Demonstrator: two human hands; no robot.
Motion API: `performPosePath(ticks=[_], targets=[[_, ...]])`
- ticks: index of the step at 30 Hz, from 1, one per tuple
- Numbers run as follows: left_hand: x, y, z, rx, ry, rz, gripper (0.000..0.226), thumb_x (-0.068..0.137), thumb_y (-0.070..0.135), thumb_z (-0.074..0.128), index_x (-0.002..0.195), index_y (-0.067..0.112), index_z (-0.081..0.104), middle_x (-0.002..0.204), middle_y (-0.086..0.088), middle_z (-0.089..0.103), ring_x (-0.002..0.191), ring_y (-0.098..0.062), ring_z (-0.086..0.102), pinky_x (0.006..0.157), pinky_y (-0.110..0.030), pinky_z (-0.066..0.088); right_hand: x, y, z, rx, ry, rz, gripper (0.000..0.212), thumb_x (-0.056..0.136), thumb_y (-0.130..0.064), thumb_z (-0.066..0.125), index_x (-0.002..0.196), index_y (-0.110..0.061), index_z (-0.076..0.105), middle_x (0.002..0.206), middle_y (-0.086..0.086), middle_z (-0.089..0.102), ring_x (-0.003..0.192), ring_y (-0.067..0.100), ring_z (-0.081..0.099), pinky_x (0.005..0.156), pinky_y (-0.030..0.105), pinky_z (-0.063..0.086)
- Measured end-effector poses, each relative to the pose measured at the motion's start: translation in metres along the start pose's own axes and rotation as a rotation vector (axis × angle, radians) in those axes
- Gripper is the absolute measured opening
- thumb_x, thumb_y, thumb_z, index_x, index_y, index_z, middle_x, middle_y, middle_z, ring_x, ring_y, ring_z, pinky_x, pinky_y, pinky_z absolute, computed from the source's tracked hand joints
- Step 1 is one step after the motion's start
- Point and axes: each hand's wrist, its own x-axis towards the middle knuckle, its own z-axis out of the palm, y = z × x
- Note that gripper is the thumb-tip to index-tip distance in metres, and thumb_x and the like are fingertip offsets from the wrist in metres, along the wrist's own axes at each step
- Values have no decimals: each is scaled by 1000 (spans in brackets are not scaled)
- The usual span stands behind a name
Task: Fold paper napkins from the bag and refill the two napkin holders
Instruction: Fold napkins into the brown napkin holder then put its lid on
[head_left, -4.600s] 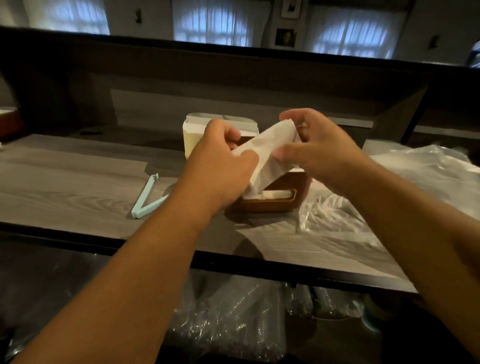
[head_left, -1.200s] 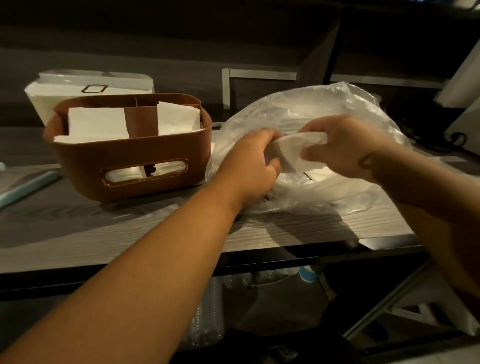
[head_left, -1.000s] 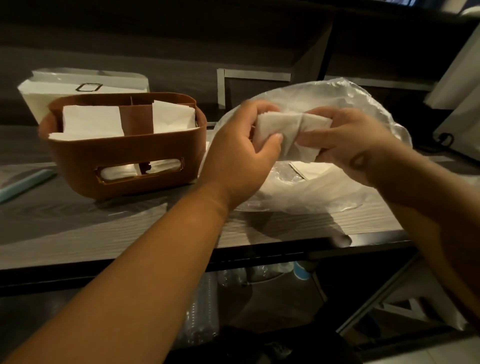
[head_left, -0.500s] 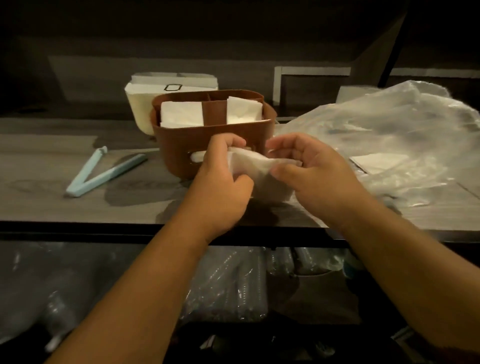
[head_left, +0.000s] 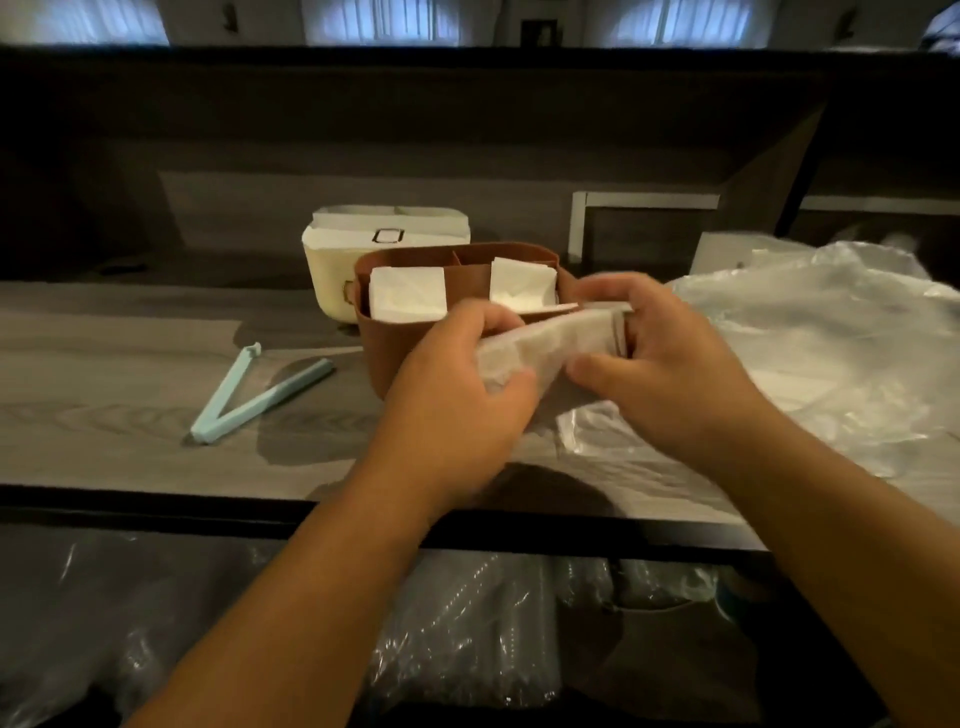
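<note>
Pinched end to end by both hands' fingers (head_left: 511, 387), the folded white paper napkin (head_left: 553, 340) is held slantwise just before the brown two-compartment holder (head_left: 382, 345).

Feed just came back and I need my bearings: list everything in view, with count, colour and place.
napkin holder: 1, brown, mid-counter, divided, folded white napkins in two compartments
second napkin holder: 1, cream, behind the brown one
napkin in hand: 1, white, held between both hands in front of the brown holder
plastic bag: 1, clear, right side of the counter
bag clip: 1, light blue, open in a V, left on the counter
counter: 1, grey wood grain
plastic-wrapped items: count unclear, clear, shelf below the counter
left hand: grips the napkin's left end
right hand: pinches its right end
</note>
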Motion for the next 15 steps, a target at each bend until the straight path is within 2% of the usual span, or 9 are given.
performPosePath(ticks=[2, 5, 7, 9, 12, 15], targets=[[24, 23, -16, 27, 44, 9, 21, 93, 28, 66, 99, 43, 53, 98, 20, 57, 86, 0, 59, 57, -14, 54, 26, -25, -13, -32, 32, -84, 57, 88, -17, 74, 132, -40, 47, 115, -13, 62, 97, 9, 67, 71, 22, 61], [66, 50, -31, 106, 72, -21, 14, 93, 32, 63, 103, 38, 54, 101, 13, 62, 90, -11, 65, 71, -33, 60, 73, -53, -26, -266, 7, -148, 63, 86, -15, 75, 138, -37, 47, 113, -14, 59, 96, 9, 63, 58, 17, 53], [89, 60, -35, 140, 16, -87, 8, 93, 30, 64, 98, 30, 58, 99, 2, 64, 86, -17, 66, 74, -39, 61, 102, -63, -29, -455, -57, -184, 62, 85, -11, 75, 137, -34, 49, 112, -11, 58, 100, 14, 61, 63, 16, 48], [108, 64, -34, 203, -92, -160, 10, 92, 30, 68, 92, 23, 61, 95, -4, 66, 82, -18, 65, 71, -34, 60, 124, -65, -28, -598, -131, -218, 58, 87, -9, 73, 135, -33, 51, 110, -9, 57, 101, 17, 60, 70, 20, 49], [129, 59, -31, 271, -206, -294, 16, 89, 27, 71, 98, 14, 66, 96, -8, 69, 79, -17, 66, 58, -26, 50, 147, -62, -23, -762, -268, -228, 53, 90, -11, 68, 136, -33, 52, 118, -6, 58, 103, 19, 58, 77, 24, 47], [137, 51, -27, 323, -283, -399, 12, 91, 23, 69, 96, 13, 66, 86, -6, 67, 69, -14, 62, 53, -24, 45, 157, -58, -16, -867, -399, -243, 44, 96, -20, 61, 137, -33, 52, 121, -7, 57, 104, 17, 57, 83, 28, 44]])
